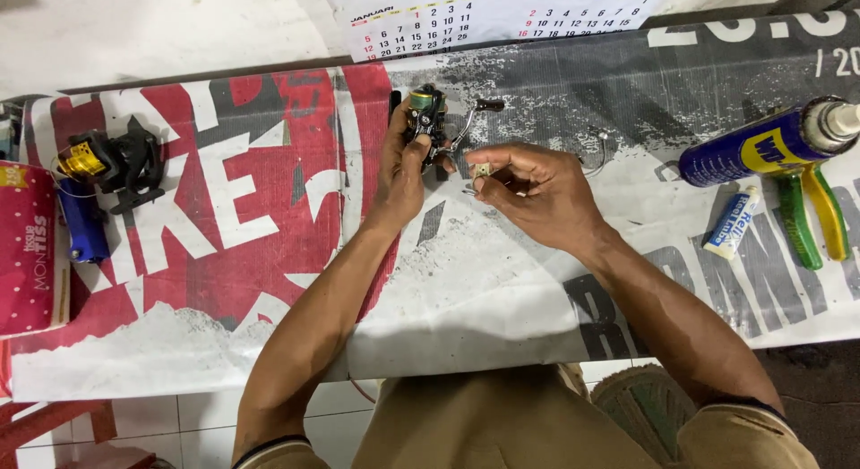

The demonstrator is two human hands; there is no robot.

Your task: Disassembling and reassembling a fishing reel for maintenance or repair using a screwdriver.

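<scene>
My left hand [400,169] grips a black fishing reel [428,116] with a green-lined spool and a metal crank handle [484,105], held upright above the printed banner [269,254] that covers the table. My right hand [537,189] is just to the right of the reel, its thumb and fingers pinching a small pale metal part [483,170] close to the reel's side. Both forearms reach in from the bottom of the head view.
A second black reel with a yellow spool [112,162] and a blue cylinder [83,225] lie at the left, beside a red tissue pack [27,249]. At the right are a blue spray can [761,146], green and yellow pliers [811,214], a small white tube [732,222]. A wall calendar [484,17] hangs behind.
</scene>
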